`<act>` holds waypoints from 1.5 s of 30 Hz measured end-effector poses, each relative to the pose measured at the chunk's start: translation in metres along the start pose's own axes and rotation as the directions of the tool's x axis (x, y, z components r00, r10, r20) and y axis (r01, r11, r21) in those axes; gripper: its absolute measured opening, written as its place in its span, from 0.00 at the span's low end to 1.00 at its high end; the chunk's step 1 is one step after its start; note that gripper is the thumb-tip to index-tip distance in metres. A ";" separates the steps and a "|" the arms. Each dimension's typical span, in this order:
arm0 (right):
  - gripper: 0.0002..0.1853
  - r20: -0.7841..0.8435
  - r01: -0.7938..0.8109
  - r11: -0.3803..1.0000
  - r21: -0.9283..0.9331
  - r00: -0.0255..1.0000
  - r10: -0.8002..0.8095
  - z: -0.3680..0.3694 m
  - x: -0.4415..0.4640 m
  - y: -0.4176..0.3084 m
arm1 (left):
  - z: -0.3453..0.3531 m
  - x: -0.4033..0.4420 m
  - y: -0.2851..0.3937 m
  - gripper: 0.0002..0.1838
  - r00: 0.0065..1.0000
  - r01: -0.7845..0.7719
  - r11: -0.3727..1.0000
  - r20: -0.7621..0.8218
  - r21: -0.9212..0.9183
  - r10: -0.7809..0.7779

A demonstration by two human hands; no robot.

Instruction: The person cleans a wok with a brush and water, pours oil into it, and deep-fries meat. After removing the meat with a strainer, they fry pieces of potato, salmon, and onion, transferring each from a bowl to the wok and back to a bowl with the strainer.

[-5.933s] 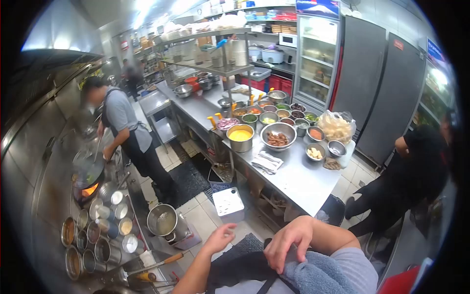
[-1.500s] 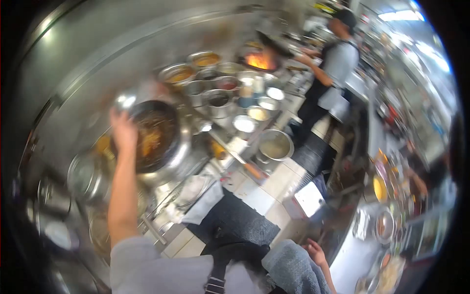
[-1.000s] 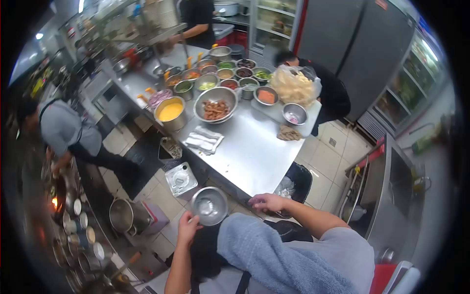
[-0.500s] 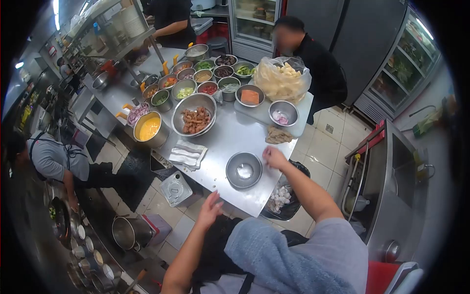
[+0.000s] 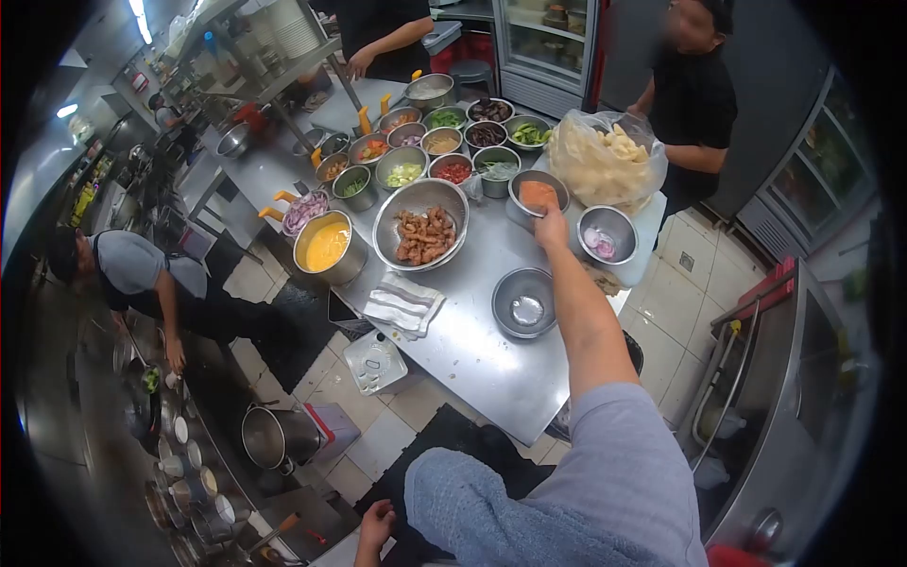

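Note:
My right hand (image 5: 551, 229) reaches over the table, its fingers closed at the near rim of a metal bowl of orange food (image 5: 539, 195); its fingertips are partly hidden. Below my right forearm's left side, an empty metal bowl (image 5: 524, 302) rests on the steel table (image 5: 472, 370). A bowl of sliced onion (image 5: 607, 235) stands just right of my right hand. Low in the view, my left hand (image 5: 378, 522) is loosely curled beside the blue towel (image 5: 458, 496), with nothing visible in it.
A large bowl of browned pieces (image 5: 421, 225), a pot of yellow liquid (image 5: 329, 248), a folded cloth (image 5: 403, 303) and a bag of pale food (image 5: 607, 159) are on the table. One person (image 5: 694, 104) stands behind it; another (image 5: 156, 279) works at the stove.
The empty bowl went from my left hand onto the table. My right hand has moved forward to the orange food's bowl, and my left hand has drawn back. The person behind the table has straightened up.

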State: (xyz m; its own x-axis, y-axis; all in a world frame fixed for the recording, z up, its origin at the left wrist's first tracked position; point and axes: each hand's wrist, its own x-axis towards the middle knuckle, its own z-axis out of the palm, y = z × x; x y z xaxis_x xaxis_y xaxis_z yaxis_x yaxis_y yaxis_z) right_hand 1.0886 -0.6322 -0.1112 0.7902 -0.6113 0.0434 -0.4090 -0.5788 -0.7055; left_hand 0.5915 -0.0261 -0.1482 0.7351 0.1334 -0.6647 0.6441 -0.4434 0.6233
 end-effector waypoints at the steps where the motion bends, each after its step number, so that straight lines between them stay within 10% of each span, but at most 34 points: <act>1: 0.15 -0.004 -0.006 1.000 -0.005 1.000 0.006 -0.010 -0.006 0.001 | 0.001 0.000 0.001 0.20 0.995 -0.103 0.994 0.016 0.028 0.103; 3: 0.10 -0.017 0.152 0.988 -0.015 0.988 -0.152 -0.028 -0.021 -0.002 | -0.002 0.000 0.027 0.20 1.000 0.025 0.997 0.001 -0.075 -0.025; 8: 0.10 0.083 0.442 0.896 0.049 0.892 -0.444 -0.104 -0.104 -0.035 | -0.020 0.007 0.189 0.21 0.875 -0.476 0.859 0.009 0.190 0.483; 13: 0.11 0.345 0.683 0.708 0.180 0.630 -0.695 -0.168 -0.205 -0.053 | -0.007 -0.044 0.422 0.28 0.272 -0.899 0.153 0.250 0.410 0.929; 18: 0.12 0.477 0.769 0.582 0.265 0.420 -0.772 -0.203 -0.296 -0.049 | 0.053 -0.056 0.481 0.47 0.118 -0.964 -0.095 0.717 0.250 0.687; 26: 0.15 0.480 0.833 0.428 0.349 0.233 -0.846 -0.237 -0.326 -0.020 | 0.098 -0.042 0.431 0.49 0.067 -0.962 -0.183 0.824 0.203 0.562; 31: 0.13 0.509 0.860 0.438 0.261 0.263 -0.820 -0.230 -0.330 -0.017 | 0.116 -0.036 0.415 0.47 0.122 -0.937 -0.176 0.753 0.303 0.647; 33: 0.12 0.577 0.864 0.465 0.191 0.285 -0.765 -0.218 -0.328 -0.011 | 0.119 -0.026 0.407 0.46 0.329 -0.904 0.015 0.671 0.428 0.664; 40: 0.17 0.551 0.353 0.936 -0.001 0.781 -0.294 -0.140 -0.339 0.062 | 0.046 -0.007 0.306 0.46 0.647 -0.746 0.592 0.121 0.306 0.753; 45: 0.35 0.692 0.080 0.955 0.284 0.672 -0.262 -0.123 -0.349 0.032 | -0.065 -0.028 0.141 0.43 0.834 -0.377 0.917 -0.383 0.130 0.397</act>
State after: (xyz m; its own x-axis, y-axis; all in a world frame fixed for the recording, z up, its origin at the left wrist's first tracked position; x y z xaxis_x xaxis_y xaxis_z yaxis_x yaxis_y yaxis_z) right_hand 0.7441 -0.5039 -0.0613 0.9545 0.1144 -0.2754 -0.1977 -0.4483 -0.8717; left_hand 0.6756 -0.0343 -0.0151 0.9499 0.2747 -0.1490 0.2860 -0.5717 0.7690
